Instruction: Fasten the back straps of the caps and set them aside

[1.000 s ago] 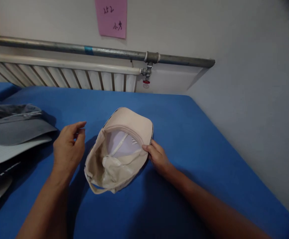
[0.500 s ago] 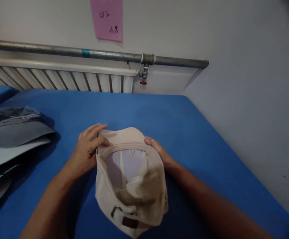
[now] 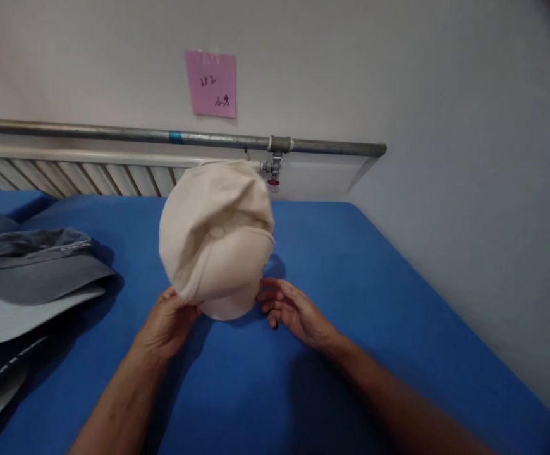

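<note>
A cream baseball cap (image 3: 222,234) is tipped up above the blue table, its crown outside facing me and its brim pointing down toward me. The crown is creased and partly caved in. My left hand (image 3: 168,322) is closed on the cap's lower left edge, with some fingertips hidden behind the fabric. At the lower right side of the cap is my right hand (image 3: 294,309), fingers apart and slightly bent. Its fingertips are at the cap's edge; whether they touch it I cannot tell.
Several caps lie stacked at the left, a grey cap (image 3: 42,272) on top. The blue table (image 3: 332,265) meets a wall on the right. Behind it are a white radiator (image 3: 128,180), a metal pipe (image 3: 114,133) with a red-handled valve (image 3: 274,182), and a pink note (image 3: 212,85).
The cap has flipped from showing its inside to showing its outer crown and has moved away from me. My right hand has come off its grip; my left still holds the cap.
</note>
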`<state>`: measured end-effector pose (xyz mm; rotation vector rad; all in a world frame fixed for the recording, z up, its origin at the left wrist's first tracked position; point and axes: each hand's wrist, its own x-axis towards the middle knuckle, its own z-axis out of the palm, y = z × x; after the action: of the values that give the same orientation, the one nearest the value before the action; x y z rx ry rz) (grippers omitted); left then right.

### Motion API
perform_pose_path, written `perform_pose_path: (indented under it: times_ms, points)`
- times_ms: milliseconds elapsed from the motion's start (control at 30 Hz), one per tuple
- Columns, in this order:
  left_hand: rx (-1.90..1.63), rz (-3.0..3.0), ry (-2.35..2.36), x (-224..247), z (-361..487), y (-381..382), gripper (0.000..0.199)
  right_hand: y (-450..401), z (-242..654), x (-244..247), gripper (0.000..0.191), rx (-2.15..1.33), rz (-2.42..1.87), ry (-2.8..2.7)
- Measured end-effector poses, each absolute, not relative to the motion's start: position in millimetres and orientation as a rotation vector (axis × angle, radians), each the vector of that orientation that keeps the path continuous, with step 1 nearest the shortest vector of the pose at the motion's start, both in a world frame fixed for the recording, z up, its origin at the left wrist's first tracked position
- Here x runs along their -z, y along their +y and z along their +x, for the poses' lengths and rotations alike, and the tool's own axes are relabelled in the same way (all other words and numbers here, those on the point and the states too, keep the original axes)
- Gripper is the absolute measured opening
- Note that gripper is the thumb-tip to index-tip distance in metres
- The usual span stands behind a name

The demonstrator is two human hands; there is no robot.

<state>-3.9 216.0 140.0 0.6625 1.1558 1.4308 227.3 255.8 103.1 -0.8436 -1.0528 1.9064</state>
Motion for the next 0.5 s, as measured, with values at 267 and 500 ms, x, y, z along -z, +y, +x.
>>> perform_pose_path:
  times_ms: [267,500]
  points:
    - [-1.349,0.232,1.091,-128,-10,228,0.047,251,222,-104,0.034,-1.784,-1.022,-0.992]
    - [-1.459,0.248,0.992,-130,-10,226,0.057,245,218,-107,0.044,-1.943,-1.038,-0.994]
